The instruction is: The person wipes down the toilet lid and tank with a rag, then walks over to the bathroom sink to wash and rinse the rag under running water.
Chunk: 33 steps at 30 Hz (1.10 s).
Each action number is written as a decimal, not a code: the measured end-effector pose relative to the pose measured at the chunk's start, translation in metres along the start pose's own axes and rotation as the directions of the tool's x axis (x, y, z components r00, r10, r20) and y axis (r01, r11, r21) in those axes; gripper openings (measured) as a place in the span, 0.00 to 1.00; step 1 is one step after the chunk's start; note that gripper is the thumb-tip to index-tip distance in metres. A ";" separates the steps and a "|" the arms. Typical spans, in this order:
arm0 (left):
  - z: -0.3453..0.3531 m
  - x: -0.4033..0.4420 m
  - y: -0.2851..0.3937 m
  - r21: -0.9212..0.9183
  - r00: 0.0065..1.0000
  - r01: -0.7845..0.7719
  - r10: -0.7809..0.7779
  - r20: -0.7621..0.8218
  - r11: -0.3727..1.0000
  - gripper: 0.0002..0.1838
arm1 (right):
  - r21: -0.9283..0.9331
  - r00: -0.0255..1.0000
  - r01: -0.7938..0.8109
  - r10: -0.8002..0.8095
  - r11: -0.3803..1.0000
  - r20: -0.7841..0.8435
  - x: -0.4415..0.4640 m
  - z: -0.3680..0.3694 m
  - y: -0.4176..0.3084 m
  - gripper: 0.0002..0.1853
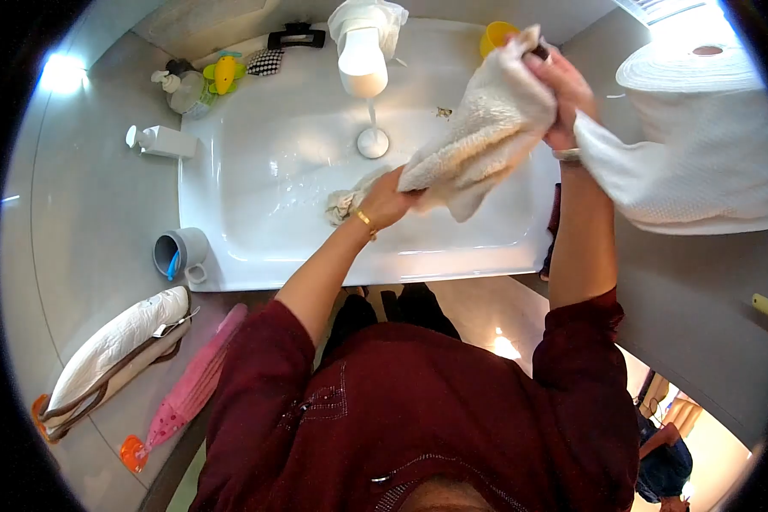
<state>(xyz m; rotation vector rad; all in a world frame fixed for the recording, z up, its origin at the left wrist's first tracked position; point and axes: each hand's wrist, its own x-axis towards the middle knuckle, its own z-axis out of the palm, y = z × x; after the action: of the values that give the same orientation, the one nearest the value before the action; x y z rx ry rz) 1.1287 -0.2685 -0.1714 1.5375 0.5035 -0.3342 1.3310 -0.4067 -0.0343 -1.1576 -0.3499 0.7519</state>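
A cream towel (486,124) is stretched slantwise over the right half of the white sink (264,162). My right hand (566,92) is closed around its upper end, near the sink's right rim. Lower down, my left hand (388,201) grips the towel's other end, its fingers partly covered by the cloth. Beside the left hand, a crumpled pale cloth (343,205) touches the basin; I cannot tell whether it belongs to the same towel. Water runs from the white-covered tap (363,68) onto the round drain plug (372,143).
A large paper roll (700,162) stands right, its loose end near my right wrist. A yellow cup (497,37) sits at the back rim. Left are a white bottle (169,142), a toy (225,75), a grey mug (182,252), and hanging pink (196,384) and white cloths (119,341).
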 end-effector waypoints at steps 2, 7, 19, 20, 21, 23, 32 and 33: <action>-0.013 -0.017 -0.009 -0.074 0.988 0.143 -0.146 -0.042 0.987 0.29 | -0.628 0.977 0.000 -0.133 0.778 -0.165 0.016 -0.067 0.058 0.27; -0.041 -0.034 -0.025 0.258 0.985 0.056 -0.096 0.143 0.964 0.29 | -0.773 0.808 -0.463 0.565 0.434 -0.167 -0.047 -0.075 0.163 0.29; 0.014 -0.059 0.165 -0.185 0.889 -0.416 0.441 0.126 0.890 0.26 | 0.704 0.979 -0.194 0.182 0.683 0.092 -0.042 0.007 0.161 0.29; 0.010 -0.072 0.173 -0.202 0.899 -0.388 0.418 0.134 0.899 0.26 | 0.694 0.987 -0.142 0.154 0.706 0.045 -0.032 -0.006 0.159 0.26; 0.006 -0.080 0.175 -0.220 0.909 -0.359 0.393 0.141 0.907 0.27 | 0.681 0.973 -0.200 0.227 0.704 0.051 -0.021 -0.024 0.155 0.23; -0.001 -0.086 0.152 -0.179 0.952 -0.278 0.296 0.082 0.944 0.26 | 0.624 0.970 -0.171 0.241 0.763 -0.028 -0.014 -0.028 0.134 0.18; -0.035 -0.018 -0.081 0.757 0.992 0.020 0.079 -0.095 0.653 0.35 | -0.748 0.805 -0.575 0.069 0.332 -0.589 0.015 -0.085 0.202 0.34; -0.032 -0.014 -0.079 0.727 0.979 0.036 0.122 -0.163 0.685 0.36 | -0.732 0.778 -0.615 0.071 0.294 -0.625 0.022 -0.067 0.196 0.37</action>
<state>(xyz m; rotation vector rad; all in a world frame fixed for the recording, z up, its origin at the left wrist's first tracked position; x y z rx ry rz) 1.0737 -0.2399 -0.2312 2.3891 0.5150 -0.3678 1.3188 -0.3990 -0.2416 -2.5719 -0.0187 0.5827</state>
